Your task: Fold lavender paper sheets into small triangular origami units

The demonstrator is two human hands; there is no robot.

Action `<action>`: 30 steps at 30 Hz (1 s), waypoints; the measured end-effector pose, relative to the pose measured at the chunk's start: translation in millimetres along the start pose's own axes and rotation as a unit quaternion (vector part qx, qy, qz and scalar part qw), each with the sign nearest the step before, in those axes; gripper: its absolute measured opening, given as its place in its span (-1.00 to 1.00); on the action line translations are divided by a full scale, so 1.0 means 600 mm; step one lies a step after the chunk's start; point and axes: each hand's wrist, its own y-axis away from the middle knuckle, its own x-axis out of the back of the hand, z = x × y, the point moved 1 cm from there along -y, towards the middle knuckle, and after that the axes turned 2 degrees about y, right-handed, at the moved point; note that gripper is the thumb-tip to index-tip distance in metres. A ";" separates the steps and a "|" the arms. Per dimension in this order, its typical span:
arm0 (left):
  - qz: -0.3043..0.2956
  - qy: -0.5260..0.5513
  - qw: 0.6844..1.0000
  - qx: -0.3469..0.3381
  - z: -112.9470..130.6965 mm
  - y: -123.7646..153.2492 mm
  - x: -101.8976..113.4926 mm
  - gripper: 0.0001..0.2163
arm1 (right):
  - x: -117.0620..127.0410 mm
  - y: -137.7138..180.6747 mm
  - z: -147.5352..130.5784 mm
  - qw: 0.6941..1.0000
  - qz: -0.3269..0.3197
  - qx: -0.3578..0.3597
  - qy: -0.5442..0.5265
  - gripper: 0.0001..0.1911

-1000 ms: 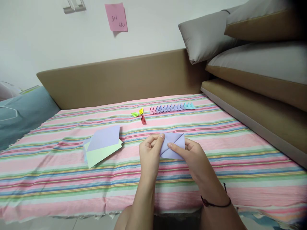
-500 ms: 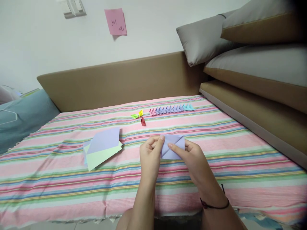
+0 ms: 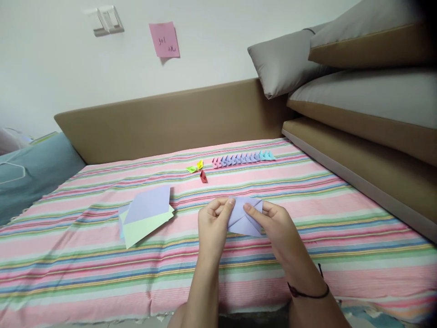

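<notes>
A folded sheet of lilac origami paper [image 3: 243, 224] with diagonal creases is held up between my two hands, above the striped cloth. My left hand [image 3: 214, 219] pinches its left edge, thumb on top. On the right side, my right hand [image 3: 275, 221] grips the paper with its thumb pressed across the upper face; the fingers behind are partly hidden. Left of my hands lies a loose stack of paper sheets [image 3: 148, 207], lilac over pale green, with a bit of light blue showing beneath.
A row of small folded paper pieces [image 3: 241, 159] in pink, lilac and blue stands farther back. Near it are a green piece [image 3: 191, 169], a yellow piece [image 3: 200, 164] and a red piece [image 3: 203, 176]. Grey-brown cushions [image 3: 358, 95] are piled at right; a brown backrest [image 3: 164, 118] lines the wall.
The lilac paper's near edge has opened out lower, and its creases look different. My right thumb has shifted slightly along it. The camera view has tilted up a little.
</notes>
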 end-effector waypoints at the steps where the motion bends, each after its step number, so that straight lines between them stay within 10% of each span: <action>1: 0.000 0.000 1.000 0.001 0.001 0.001 0.000 -0.72 | 0.000 0.000 0.000 1.000 0.000 0.001 -0.002 -0.67; 30: -0.014 0.010 0.999 0.035 0.014 -0.001 0.007 -0.72 | 0.022 -0.001 -0.010 0.999 -0.005 0.045 -0.004 -0.62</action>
